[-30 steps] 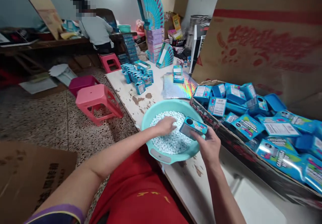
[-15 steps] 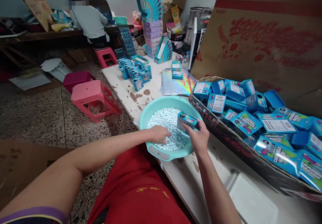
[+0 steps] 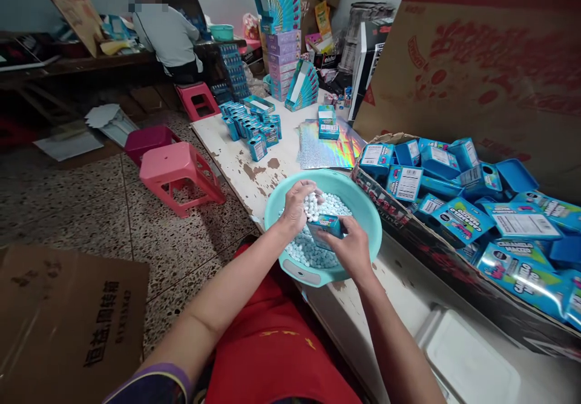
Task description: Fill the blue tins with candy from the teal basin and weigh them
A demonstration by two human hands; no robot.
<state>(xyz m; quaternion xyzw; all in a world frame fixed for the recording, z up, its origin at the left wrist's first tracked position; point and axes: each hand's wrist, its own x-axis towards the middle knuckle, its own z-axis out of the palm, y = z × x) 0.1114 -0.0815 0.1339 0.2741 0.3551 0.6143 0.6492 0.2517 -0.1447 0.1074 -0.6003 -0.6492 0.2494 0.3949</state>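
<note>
My left hand (image 3: 298, 205) is cupped around a heap of small white candies (image 3: 312, 205), held at the upper left end of a blue candy box (image 3: 325, 228). My right hand (image 3: 351, 245) grips that box, thumb along its near side, above the bowl. Whether candies are passing into the box's opening I cannot tell. Below both hands, a turquoise plastic bowl (image 3: 370, 216) holds many more loose white candies (image 3: 308, 254). The bowl stands at the near edge of the white table (image 3: 236, 171), whose paint is chipped.
At right a long carton (image 3: 408, 234) is heaped with blue boxes (image 3: 463, 222). Several upright boxes (image 3: 252, 126) stand farther left, beside a shiny holographic sheet (image 3: 318, 149). A white lidded container (image 3: 472, 355) lies near right. Pink stools (image 3: 175, 168) stand on the floor; a person (image 3: 170, 40) sits beyond.
My left hand has risen out of the candies with a handful and moved to the box. My right hand has brought the box slightly lower and tilted it. The view has shifted slightly left.
</note>
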